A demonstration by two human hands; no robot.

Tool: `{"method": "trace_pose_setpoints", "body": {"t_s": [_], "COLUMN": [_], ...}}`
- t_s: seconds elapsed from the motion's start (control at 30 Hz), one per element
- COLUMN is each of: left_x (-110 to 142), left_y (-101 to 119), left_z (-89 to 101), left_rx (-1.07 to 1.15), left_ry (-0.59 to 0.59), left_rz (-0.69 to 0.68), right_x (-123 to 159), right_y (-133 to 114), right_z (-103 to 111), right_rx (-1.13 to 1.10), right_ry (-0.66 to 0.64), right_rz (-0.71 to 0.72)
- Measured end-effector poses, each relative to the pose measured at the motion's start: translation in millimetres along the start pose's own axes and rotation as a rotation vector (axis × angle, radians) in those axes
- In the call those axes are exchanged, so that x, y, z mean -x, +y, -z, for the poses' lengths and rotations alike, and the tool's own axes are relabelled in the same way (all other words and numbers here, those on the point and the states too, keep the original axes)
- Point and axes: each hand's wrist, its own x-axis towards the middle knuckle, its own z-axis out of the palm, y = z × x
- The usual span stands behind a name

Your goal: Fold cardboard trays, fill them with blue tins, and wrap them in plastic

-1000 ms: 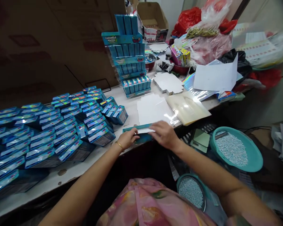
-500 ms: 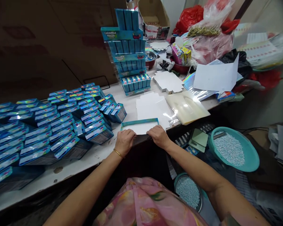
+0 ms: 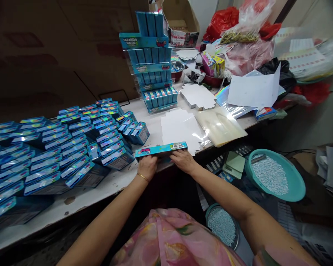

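Lower right: a teal round plastic basin (image 3: 299, 181) contains pale blue-and-white pellets (image 3: 270, 173). Left of the basin sits a flat pale-green object (image 3: 234, 164), possibly a small scale; shadow limits identification. Rear centre: an open brown cardboard box (image 3: 180, 38) stands upright. To its right lies a bright red plastic bag (image 3: 220, 24), adjoining a clear plastic bag (image 3: 254, 14). Below these, a dark red plastic bowl (image 3: 213, 82) carries a pink printed carton (image 3: 208, 66) and a yellow printed carton (image 3: 219, 67), side by side. A crumpled black plastic bag (image 3: 284, 70) lies farther right.
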Motion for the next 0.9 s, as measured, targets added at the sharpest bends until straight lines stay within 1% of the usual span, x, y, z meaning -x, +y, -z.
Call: {"method": "trace_pose_setpoints", "body": {"t_s": [0.07,0.13,0.2,0.3,0.4,0.5,0.57,0.63,0.7,0.8,0.87,0.9], "left_x": [7,10,6,-5,-11,-10,-7,-3,2,9,11,11], "left_y": [-3,-8,-12,-17,-19,-17,-13,-7,-1,8,12,13], "left_z": [-2.7,-3.3,-2.2,0.0,0.4,1.2,3.6,7.5,12.7,24.2,34.8,40.3], "left_rx": [0.003,-0.012,-0.046,-0.08,-0.106,-0.106,-0.092,-0.076,-0.052,0.001,0.047,0.065], "left_ry": [0.037,0.046,0.004,-0.094,-0.145,-0.196,-0.235,-0.269,-0.309,-0.377,-0.382,-0.341], "left_rz": [-0.105,-0.15,-0.156,-0.19,-0.171,-0.133,-0.11,-0.084,-0.076,-0.055,-0.035,-0.026], "right_x": [0,-5,-14,-26,-27,-26,-27,-30,-34,-42,-51,-57], "right_y": [1,5,11,16,16,16,18,21,22,20,19,19], "right_z": [1,3,6,8,7,5,7,11,17,24,28,29], "right_rx": [0.021,0.043,0.066,0.092,0.076,0.038,0.003,-0.035,-0.056,-0.015,0.035,0.051], "right_ry": [-0.052,-0.11,-0.19,-0.307,-0.35,-0.392,-0.457,-0.503,-0.527,-0.531,-0.465,-0.419], "right_rz": [0.047,0.064,0.086,0.119,0.033,-0.051,-0.031,0.026,0.096,0.195,0.261,0.302]}}
